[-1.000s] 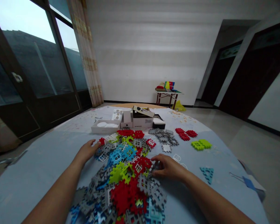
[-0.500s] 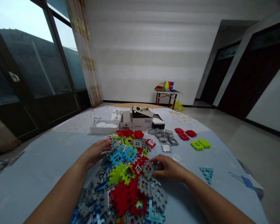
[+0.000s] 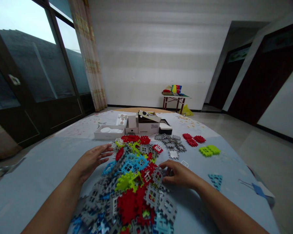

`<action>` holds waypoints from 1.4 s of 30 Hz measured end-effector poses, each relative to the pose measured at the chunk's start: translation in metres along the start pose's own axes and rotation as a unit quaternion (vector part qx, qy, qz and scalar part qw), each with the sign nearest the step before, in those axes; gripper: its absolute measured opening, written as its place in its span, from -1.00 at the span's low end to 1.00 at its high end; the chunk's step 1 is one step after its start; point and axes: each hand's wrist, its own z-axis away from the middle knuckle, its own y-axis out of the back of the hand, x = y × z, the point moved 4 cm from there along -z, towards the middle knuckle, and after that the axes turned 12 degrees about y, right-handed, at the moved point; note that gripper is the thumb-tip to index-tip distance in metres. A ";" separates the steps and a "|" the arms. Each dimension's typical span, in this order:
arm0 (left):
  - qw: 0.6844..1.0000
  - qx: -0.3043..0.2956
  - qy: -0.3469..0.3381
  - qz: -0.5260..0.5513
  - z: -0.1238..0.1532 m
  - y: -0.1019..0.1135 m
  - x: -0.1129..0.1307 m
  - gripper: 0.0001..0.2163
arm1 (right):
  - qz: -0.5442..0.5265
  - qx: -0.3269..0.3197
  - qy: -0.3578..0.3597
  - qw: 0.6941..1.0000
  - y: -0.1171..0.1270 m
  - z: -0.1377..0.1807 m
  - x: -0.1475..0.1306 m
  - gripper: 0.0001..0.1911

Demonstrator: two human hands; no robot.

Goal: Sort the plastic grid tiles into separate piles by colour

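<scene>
A heap of interlocking plastic building tiles point(image 3: 129, 204) in red, grey, blue and lime green runs up the middle of the table. My left hand point(image 3: 92, 161) is at the heap's left side, fingers spread and holding nothing, close to a red tile point(image 3: 119, 154). On the other side, my right hand point(image 3: 177, 174) has its fingers bent and its thumb apart from them. Its fingertips touch or nearly touch the right edge of a grey window tile point(image 3: 157, 175). Blue window tiles point(image 3: 134, 163) lie on top of the heap between both hands.
Grey tiles point(image 3: 171, 142), red tiles point(image 3: 191, 139), lime tiles point(image 3: 209, 150) and a blue triangular piece point(image 3: 216, 181) lie sorted apart at right. White boxes point(image 3: 148, 127) and a shallow white tray point(image 3: 109, 134) stand behind the heap. A blue tool-like item point(image 3: 258, 190) lies near the right edge.
My left hand has drawn back leftward off the heap, its fingers opening out. Tiles near it have shifted, baring a red one. The blue window tiles sit slightly farther right. My right hand barely moved.
</scene>
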 end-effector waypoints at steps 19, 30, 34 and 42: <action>0.994 0.083 0.023 -0.073 -0.037 0.055 -0.041 -0.50 | 0.067 0.002 0.026 0.997 -0.033 -0.053 -0.027 -0.53; 0.993 0.114 -0.011 0.011 -0.034 0.056 -0.046 -0.56 | 0.128 0.019 0.138 0.982 -0.013 -0.034 -0.088 -0.55; 0.992 0.113 -0.014 0.046 -0.031 0.057 -0.046 -0.60 | 0.120 -0.043 0.290 0.948 -0.053 -0.008 -0.142 -0.47; 0.991 0.112 -0.018 0.078 -0.034 0.059 -0.049 -0.66 | 0.212 -0.159 0.418 0.869 -0.113 0.014 -0.158 -0.53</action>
